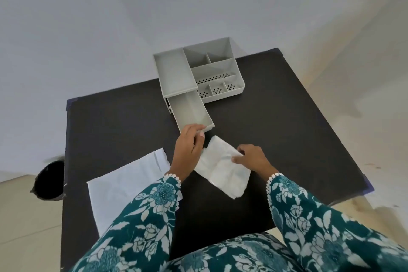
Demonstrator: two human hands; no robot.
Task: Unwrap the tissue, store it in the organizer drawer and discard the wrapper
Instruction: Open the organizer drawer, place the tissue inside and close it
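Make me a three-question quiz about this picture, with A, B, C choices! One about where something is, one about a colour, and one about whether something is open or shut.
1. Where is the flat white wrapper?
A. In the drawer
B. On the table under the left sleeve
C. In the bin

2. What colour is the table?
A. Black
B. Yellow
C. Pink

3. How is the organizer's drawer?
A. Shut
C. Taken out and upside down
B. Pulled open, nothing inside

Answers: 1 B, the wrapper lies flat on the table by the left arm. 2 A, the tabletop is black. 3 B, the drawer sticks out toward the person, the left hand at its front edge, while the right hand pinches the tissue.
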